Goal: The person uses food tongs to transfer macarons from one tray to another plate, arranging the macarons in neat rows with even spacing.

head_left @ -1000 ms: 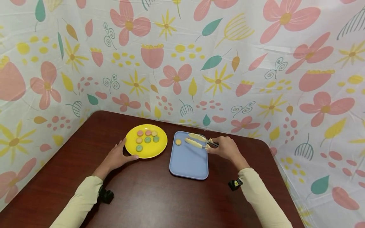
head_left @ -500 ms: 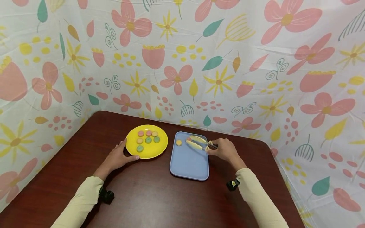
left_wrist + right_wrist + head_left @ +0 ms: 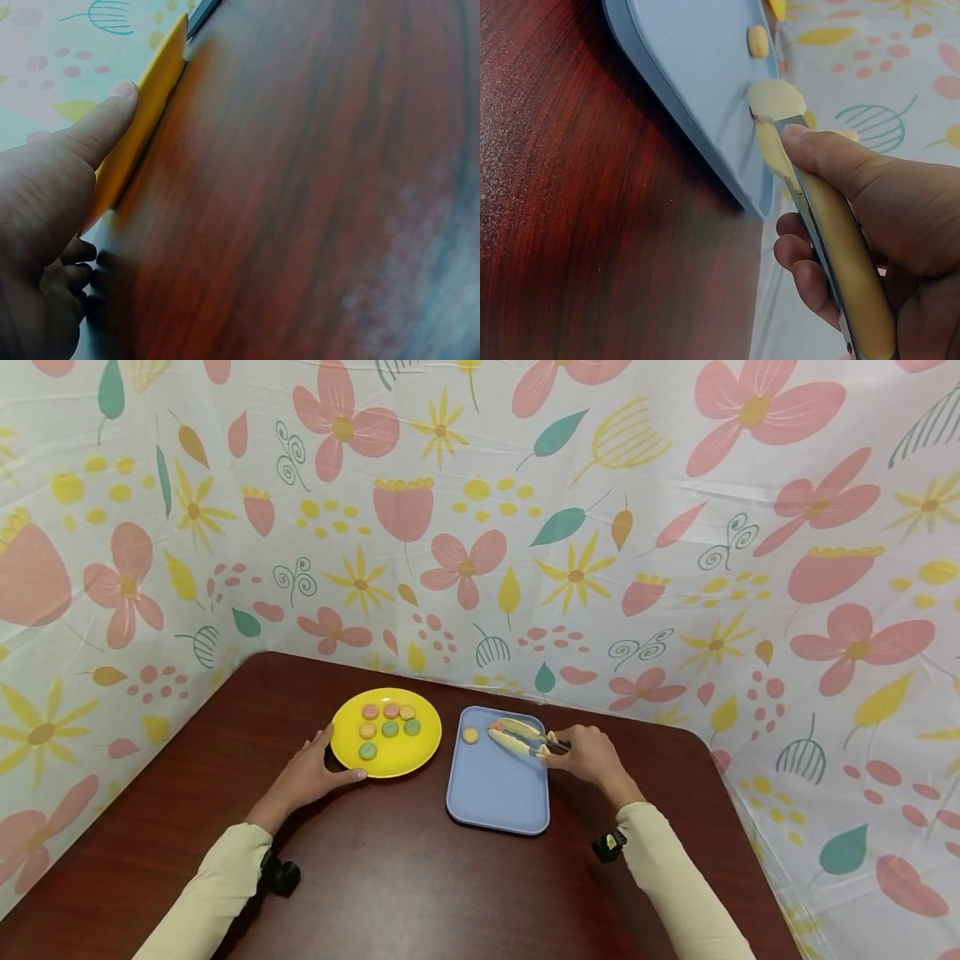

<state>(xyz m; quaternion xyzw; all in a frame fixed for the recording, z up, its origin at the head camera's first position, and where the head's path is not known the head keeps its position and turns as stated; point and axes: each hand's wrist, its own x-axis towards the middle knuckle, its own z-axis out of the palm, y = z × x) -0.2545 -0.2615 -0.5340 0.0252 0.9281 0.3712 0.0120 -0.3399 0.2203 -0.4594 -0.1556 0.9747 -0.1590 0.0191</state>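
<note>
My right hand [image 3: 594, 754] grips a pair of tongs [image 3: 832, 232] with cream tips and metal arms, its thumb along one arm. In the head view the tongs' tips lie over the far part of a blue tray, with a pinkish macaron [image 3: 497, 726] partly hidden between them. A yellow macaron [image 3: 470, 736] sits on the tray to their left. My left hand [image 3: 303, 774] holds the near left rim of a yellow plate [image 3: 397, 762], thumb on the rim and fingers around the side. Pink, green and yellowish macarons [image 3: 390, 729] lie on that plate.
The blue tray [image 3: 498, 797] stands just right of the plate on a dark brown wooden table [image 3: 420, 877]. A white flower-print cloth [image 3: 465, 627] hangs behind the table's far edge and along both sides.
My right hand has moved slightly left, and the tongs' tips have drawn closer together about the pinkish macaron. The left hand stays at the plate's rim.
</note>
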